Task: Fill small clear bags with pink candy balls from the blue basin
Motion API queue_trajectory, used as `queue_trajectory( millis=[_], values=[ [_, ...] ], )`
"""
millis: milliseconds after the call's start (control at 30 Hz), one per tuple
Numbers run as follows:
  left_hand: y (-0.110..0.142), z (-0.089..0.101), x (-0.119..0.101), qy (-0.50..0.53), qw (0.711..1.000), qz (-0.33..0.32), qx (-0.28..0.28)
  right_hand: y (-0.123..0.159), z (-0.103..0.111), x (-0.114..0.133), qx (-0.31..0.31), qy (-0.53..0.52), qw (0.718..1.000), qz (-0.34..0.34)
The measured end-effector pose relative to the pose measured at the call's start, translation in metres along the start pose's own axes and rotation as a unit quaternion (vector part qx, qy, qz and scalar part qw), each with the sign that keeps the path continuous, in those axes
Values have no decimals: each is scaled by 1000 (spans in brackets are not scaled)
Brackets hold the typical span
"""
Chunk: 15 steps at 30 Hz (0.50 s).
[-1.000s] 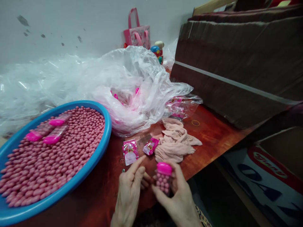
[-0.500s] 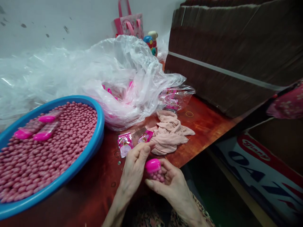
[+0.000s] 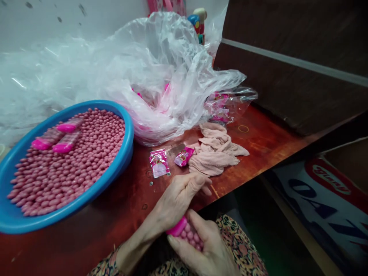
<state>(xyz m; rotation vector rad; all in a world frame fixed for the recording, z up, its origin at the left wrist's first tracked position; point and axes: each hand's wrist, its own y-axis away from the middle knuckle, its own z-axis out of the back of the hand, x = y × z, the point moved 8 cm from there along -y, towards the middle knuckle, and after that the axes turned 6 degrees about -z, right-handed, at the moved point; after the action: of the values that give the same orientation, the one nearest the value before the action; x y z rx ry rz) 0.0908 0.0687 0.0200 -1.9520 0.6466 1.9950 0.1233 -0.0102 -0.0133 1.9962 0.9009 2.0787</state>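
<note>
My right hand [image 3: 205, 249] grips a small clear bottle [image 3: 188, 234] filled with pink candies and closed by a bright pink cap. My left hand [image 3: 181, 195] lies over the capped end, its palm pressing on the cap and fingers curled. Both hands are below the table's front edge, over my lap. A blue basin [image 3: 120, 168] full of pink candies sits to the left, with three filled pink-capped bottles [image 3: 57, 138] lying on top of the candies.
On the red-brown table [image 3: 253, 153] lie two small pink sachets [image 3: 159, 163], a beige cloth [image 3: 215, 149] and crumpled clear plastic sheeting [image 3: 149, 76]. A large brown carton [image 3: 287, 69] stands at the right. A printed box [image 3: 324, 199] sits low on the right.
Both hands dropped from above the table edge down toward my lap with the bottle. My left hand moved from beside the bottle onto its pink cap. The bottle tilted over.
</note>
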Motion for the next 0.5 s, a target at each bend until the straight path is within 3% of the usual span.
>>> queue_trajectory(
  millis=[167,300,400,500],
  values=[
    [14,8,9,32,999,17,-33,2,-13,2,-16,-1,1000,1],
    [15,21,12,28,997,4,-76,-5,-14,7,-35,22,998,43],
    [8,40,8,3,987,-12,-159,-11,-6,10,-46,-4,995,92],
    [-1,63,-8,-123,955,-55,-263,-15,13,3,-67,-92,991,70]
  ],
)
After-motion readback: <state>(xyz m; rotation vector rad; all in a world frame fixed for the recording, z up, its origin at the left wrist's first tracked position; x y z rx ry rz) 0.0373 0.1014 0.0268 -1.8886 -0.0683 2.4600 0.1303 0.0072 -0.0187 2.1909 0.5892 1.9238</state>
